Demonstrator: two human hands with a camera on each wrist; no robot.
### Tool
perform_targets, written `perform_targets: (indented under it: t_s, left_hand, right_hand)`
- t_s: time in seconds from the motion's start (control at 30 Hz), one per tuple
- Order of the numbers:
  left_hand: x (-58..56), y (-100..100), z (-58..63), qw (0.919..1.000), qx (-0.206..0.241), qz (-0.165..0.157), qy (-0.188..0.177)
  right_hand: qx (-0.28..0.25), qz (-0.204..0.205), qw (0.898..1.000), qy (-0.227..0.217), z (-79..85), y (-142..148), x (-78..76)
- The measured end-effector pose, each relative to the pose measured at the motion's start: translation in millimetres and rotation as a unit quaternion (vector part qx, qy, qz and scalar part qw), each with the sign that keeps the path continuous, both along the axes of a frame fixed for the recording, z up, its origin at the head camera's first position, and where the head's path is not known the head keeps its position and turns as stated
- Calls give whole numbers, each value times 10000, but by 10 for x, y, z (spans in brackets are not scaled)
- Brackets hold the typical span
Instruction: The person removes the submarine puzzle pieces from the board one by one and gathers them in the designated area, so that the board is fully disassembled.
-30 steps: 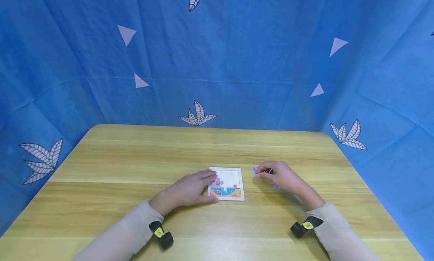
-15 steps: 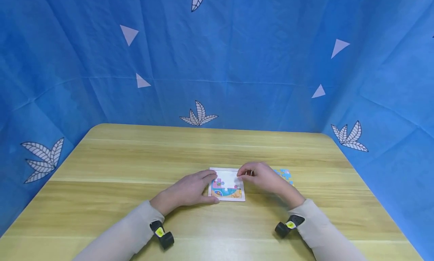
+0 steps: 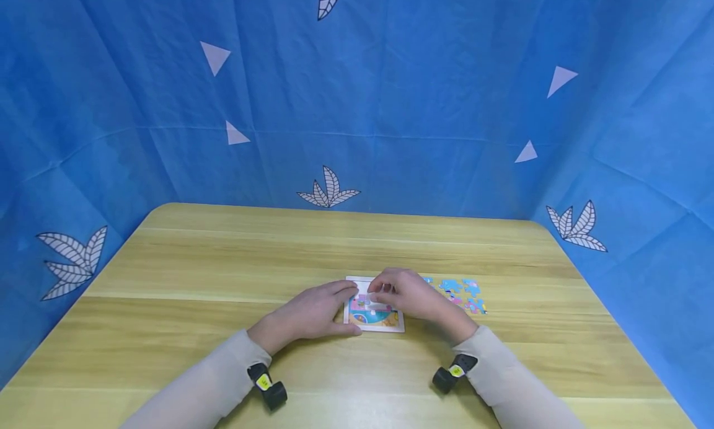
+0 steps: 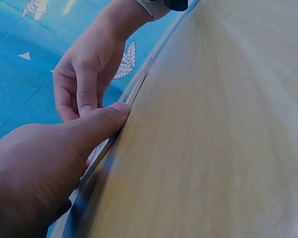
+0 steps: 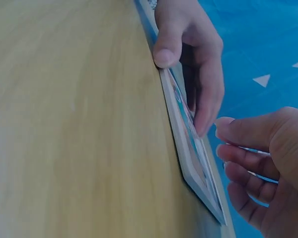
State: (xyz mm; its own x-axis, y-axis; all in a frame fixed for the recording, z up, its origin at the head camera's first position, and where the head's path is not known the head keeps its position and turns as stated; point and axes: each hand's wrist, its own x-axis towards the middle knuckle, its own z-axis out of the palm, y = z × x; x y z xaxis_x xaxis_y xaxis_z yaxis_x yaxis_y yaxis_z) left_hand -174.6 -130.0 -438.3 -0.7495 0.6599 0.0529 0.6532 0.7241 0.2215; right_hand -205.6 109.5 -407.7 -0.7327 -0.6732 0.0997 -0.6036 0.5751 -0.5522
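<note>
Your right hand [image 3: 409, 296] arches over the puzzle tray [image 3: 385, 330], thumb and fingers bent toward each other; whether a piece sits between the tips you cannot tell from any view. Your left hand [image 3: 309, 308] lies at the tray's left side, gripping nothing, its fingers relaxed across the edge and its thumb at the near-left corner. The tray lies flat, fitted pieces [image 3: 374, 317] along its near part. Only the head view gives you the loose pieces [image 3: 450, 286] clearly, right of the tray; both wrist views show you the tray nearly edge-on.
</note>
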Motion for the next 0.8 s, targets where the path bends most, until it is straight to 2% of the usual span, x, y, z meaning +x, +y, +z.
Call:
perform_targets:
  t_s: [0.3,0.8]
  left_hand:
    - [12,7,6,9997,-133,-68,174]
    - [4,7,14,9997,-155,-48,181]
  right_hand:
    - [279,-42,9992,290,-37,-134,19]
    - [429,-158,9988,149,-82,-225,24]
